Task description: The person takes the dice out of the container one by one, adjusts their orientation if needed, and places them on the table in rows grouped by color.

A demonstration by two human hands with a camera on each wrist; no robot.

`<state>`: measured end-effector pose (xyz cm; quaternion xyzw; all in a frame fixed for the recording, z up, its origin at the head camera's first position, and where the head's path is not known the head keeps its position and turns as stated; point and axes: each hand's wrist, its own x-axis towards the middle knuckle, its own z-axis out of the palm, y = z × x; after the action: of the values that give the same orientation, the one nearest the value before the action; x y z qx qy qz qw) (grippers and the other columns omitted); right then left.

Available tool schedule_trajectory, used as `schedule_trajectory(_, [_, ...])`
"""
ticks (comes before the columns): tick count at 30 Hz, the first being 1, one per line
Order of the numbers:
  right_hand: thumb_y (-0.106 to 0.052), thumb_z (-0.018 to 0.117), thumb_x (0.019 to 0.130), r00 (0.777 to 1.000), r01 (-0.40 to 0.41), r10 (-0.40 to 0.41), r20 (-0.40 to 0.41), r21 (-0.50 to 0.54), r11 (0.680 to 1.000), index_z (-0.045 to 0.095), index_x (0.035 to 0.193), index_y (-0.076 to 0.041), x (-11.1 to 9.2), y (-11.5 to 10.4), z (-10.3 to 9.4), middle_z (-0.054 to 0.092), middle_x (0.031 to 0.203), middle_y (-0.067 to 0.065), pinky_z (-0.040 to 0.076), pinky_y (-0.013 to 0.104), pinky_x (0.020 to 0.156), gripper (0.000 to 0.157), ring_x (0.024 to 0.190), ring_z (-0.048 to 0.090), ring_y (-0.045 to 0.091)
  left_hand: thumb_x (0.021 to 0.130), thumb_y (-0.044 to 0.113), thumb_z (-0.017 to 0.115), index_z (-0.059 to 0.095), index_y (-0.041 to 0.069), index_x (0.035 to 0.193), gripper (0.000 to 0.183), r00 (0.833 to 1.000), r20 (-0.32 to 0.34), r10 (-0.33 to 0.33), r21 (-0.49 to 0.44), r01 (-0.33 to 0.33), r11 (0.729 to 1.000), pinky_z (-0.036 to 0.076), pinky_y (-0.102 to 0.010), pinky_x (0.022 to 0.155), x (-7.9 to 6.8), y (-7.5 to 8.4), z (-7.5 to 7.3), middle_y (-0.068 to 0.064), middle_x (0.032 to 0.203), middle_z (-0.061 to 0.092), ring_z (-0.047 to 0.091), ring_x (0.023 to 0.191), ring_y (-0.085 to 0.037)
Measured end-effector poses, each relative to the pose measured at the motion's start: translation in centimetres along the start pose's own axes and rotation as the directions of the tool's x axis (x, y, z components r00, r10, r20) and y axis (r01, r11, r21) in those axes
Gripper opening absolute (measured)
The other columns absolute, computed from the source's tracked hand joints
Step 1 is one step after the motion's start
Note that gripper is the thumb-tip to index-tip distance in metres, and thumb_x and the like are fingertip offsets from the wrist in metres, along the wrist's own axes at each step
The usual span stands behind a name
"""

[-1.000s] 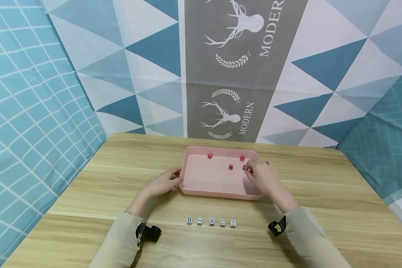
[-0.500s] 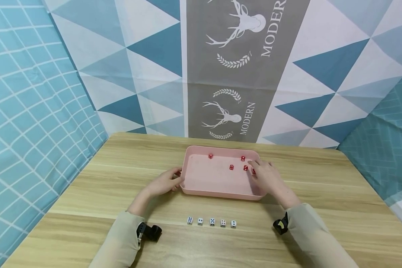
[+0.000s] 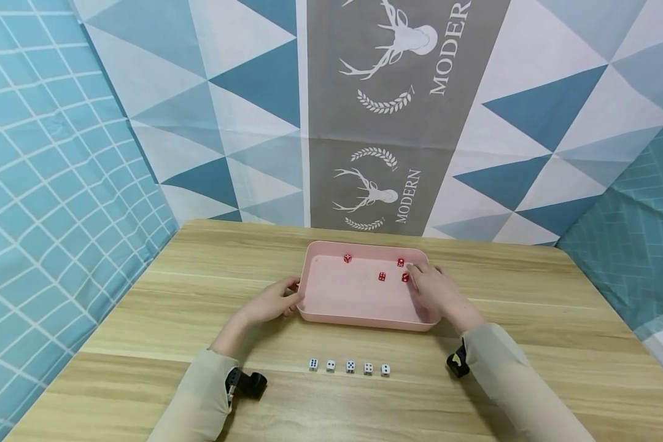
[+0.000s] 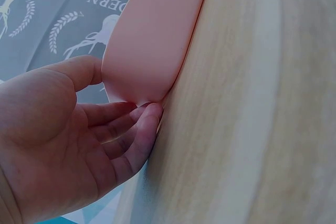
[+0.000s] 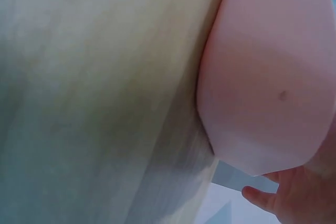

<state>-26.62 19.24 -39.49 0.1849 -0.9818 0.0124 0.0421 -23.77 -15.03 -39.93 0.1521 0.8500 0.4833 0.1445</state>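
In the head view my left hand (image 3: 276,301) holds the left side of a shallow pink tray (image 3: 364,322). The left wrist view shows the thumb against the rim and the curled fingertips at the lower wall of the tray (image 4: 149,40). My right hand (image 3: 439,291) reaches over the tray's right side, fingertips beside a red die (image 3: 405,277). Other red dice lie inside: one near the back left (image 3: 347,258), plus a middle die (image 3: 382,276) and a back right die (image 3: 400,262). I cannot tell whether the right fingers, hidden below, pinch anything.
Several white dice (image 3: 350,366) stand in a row on the wooden table (image 3: 243,245), in front of the tray. Patterned cloth (image 3: 364,123) hangs behind the table, and blue checked cloth (image 3: 61,184) on the left.
My right hand shifted slightly right, then back left. A red die visible under its fingers half a second ago is now hidden. My left hand has stayed at the tray.
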Motion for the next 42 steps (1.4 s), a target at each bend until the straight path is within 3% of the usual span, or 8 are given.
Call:
schedule_trajectory(6, [-0.015, 0.049, 0.092, 1.000, 0.008, -0.008, 0.012, -0.005, 1.000, 0.045, 0.129, 0.002, 0.2, 0.2, 0.4, 0.047, 0.130, 0.020, 0.026, 0.055, 0.103, 0.041, 0.124, 0.041, 0.033, 0.094, 0.015, 0.046, 0.036, -0.002, 0.133, 0.044, 1.000, 0.000, 0.000, -0.004, 0.000, 1.000, 0.043, -0.025, 0.057, 0.6, -1.0, 0.0, -0.016, 0.103, 0.052, 0.050, 0.068, -0.016])
schedule_trajectory(17, [-0.017, 0.051, 0.092, 1.000, 0.026, -0.026, -0.001, -0.069, 0.997, 0.053, 0.121, 0.001, 0.7, 0.5, 0.7, 0.054, 0.121, 0.020, 0.026, 0.055, 0.103, 0.034, 0.117, 0.047, 0.034, 0.094, 0.015, 0.047, 0.036, -0.002, 0.134, 0.045, 1.000, -0.007, 0.002, -0.001, -0.002, 1.000, 0.043, -0.026, 0.056, 0.5, -0.7, -0.1, -0.016, 0.102, 0.053, 0.050, 0.066, -0.015])
schedule_trajectory(27, [-0.010, 0.057, 0.087, 0.994, 0.066, -0.072, -0.086, -0.072, 0.995, 0.062, 0.101, -0.002, 1.0, 0.6, 0.5, 0.063, 0.095, 0.013, 0.033, 0.055, 0.097, 0.017, 0.090, 0.062, 0.032, 0.094, 0.011, 0.046, 0.036, -0.005, 0.132, 0.043, 1.000, -0.014, 0.009, -0.004, -0.009, 1.000, 0.043, -0.028, 0.055, 0.7, -0.7, -0.2, -0.018, 0.101, 0.053, 0.050, 0.066, -0.018])
schedule_trajectory(34, [-0.008, 0.059, 0.086, 0.993, 0.075, -0.080, -0.089, -0.062, 0.995, 0.062, 0.097, -0.001, 0.7, 0.5, 0.3, 0.064, 0.084, 0.010, 0.036, 0.052, 0.095, 0.013, 0.080, 0.064, 0.027, 0.094, 0.011, 0.046, 0.036, -0.006, 0.132, 0.043, 1.000, 0.001, 0.005, -0.009, -0.005, 1.000, 0.044, -0.029, 0.057, -0.2, 0.6, -0.2, -0.018, 0.102, 0.052, 0.050, 0.068, -0.019])
schedule_trajectory(37, [-0.007, 0.057, 0.087, 0.992, 0.076, -0.082, -0.099, -0.063, 0.995, 0.062, 0.096, -0.001, 0.6, 0.4, 0.3, 0.064, 0.082, 0.011, 0.037, 0.052, 0.094, 0.012, 0.077, 0.064, 0.028, 0.094, 0.014, 0.047, 0.037, -0.003, 0.133, 0.043, 1.000, -0.004, 0.005, -0.018, -0.005, 1.000, 0.043, -0.027, 0.056, 0.4, -0.5, 0.0, -0.017, 0.102, 0.052, 0.050, 0.067, -0.017])
schedule_trajectory(42, [-0.007, 0.059, 0.086, 0.994, 0.049, -0.052, -0.097, -0.038, 0.998, 0.064, 0.094, -0.001, 0.0, -0.1, -0.2, 0.065, 0.081, 0.010, 0.037, 0.053, 0.093, 0.011, 0.077, 0.064, 0.028, 0.094, 0.014, 0.047, 0.038, -0.003, 0.132, 0.042, 1.000, -0.006, 0.001, -0.011, -0.001, 1.000, 0.043, -0.026, 0.056, 0.4, -0.9, 0.1, -0.016, 0.103, 0.052, 0.050, 0.067, -0.016])
